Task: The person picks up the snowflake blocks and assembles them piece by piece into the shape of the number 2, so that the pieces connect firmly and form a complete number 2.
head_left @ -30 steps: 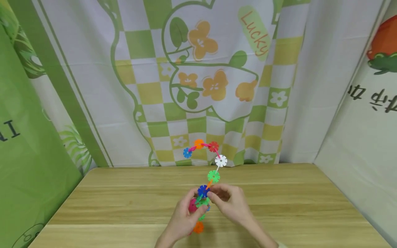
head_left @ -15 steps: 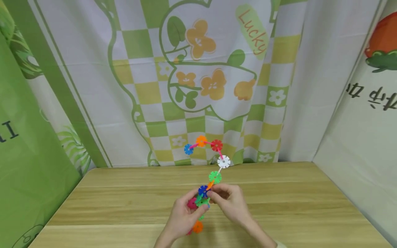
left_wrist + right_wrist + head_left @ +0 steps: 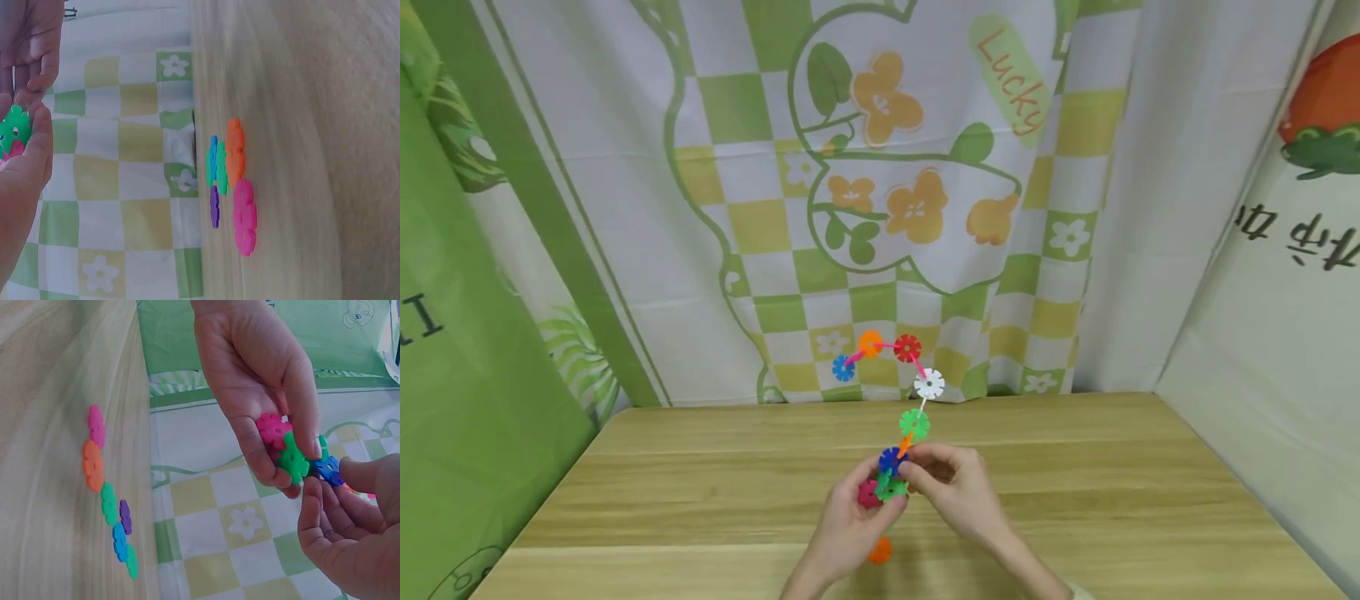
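A chain of notched plastic snowflake discs rises from between both hands and arches to the left. Its upper part has a white disc point(image 3: 929, 383), a red disc point(image 3: 907, 348), an orange disc point(image 3: 871, 343) and a light blue end disc point(image 3: 843, 368). My left hand point(image 3: 848, 523) grips the lower end, with thumb and fingers around a green disc point(image 3: 293, 457) and a pink disc point(image 3: 272, 430). Beside it, my right hand point(image 3: 961, 493) pinches the dark blue disc point(image 3: 891, 460) between thumb and fingers. Fingers partly cover the joints there.
Several loose discs lie on the wooden table point(image 3: 700, 492) below the hands, including an orange disc point(image 3: 235, 152), a pink disc point(image 3: 245, 217) and a purple disc point(image 3: 215, 207). A printed curtain point(image 3: 760, 225) hangs behind the table's back edge.
The chain's arched top swung slightly right, then back left. Both hands stay nearly in place with their holds kept. The left hand now covers more of the loose discs below.
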`<state>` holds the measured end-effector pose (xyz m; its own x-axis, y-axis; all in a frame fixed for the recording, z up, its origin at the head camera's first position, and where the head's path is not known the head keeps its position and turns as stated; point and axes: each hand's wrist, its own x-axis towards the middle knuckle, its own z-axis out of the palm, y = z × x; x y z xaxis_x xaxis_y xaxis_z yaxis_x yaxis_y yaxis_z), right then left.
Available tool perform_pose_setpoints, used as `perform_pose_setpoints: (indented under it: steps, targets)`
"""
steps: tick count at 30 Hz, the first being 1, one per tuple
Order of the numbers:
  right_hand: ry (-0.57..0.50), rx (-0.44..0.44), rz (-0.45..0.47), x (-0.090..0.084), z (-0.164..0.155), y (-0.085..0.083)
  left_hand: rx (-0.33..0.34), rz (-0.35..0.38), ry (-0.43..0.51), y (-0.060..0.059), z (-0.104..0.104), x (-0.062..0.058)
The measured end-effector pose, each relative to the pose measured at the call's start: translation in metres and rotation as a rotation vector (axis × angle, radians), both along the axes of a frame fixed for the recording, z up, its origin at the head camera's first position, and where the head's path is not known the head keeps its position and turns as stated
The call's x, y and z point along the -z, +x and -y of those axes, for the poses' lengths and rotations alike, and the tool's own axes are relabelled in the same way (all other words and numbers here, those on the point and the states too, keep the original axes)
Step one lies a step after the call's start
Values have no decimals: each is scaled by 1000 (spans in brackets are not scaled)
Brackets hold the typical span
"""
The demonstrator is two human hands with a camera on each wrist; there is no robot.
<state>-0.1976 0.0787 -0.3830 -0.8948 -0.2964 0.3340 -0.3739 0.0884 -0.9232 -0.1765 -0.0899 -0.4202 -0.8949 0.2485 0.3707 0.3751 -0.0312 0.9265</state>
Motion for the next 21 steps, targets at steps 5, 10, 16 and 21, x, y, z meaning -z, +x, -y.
perform_pose_setpoints:
  steps: [5, 10, 16, 21]
  targets:
    - [87, 43, -8, 2, -3, -4, -28, 17, -25, 1, 6, -5]
    - [324, 19, -65, 20, -6, -18, -35, 61, -16, 1, 10, -8]
    - [562, -61, -114, 49, -3, -38, -42, 81, 1, 0, 13, -10]
    - [639, -10, -101, 62, 7, -46, -54, 75, -7, 1, 14, -10]
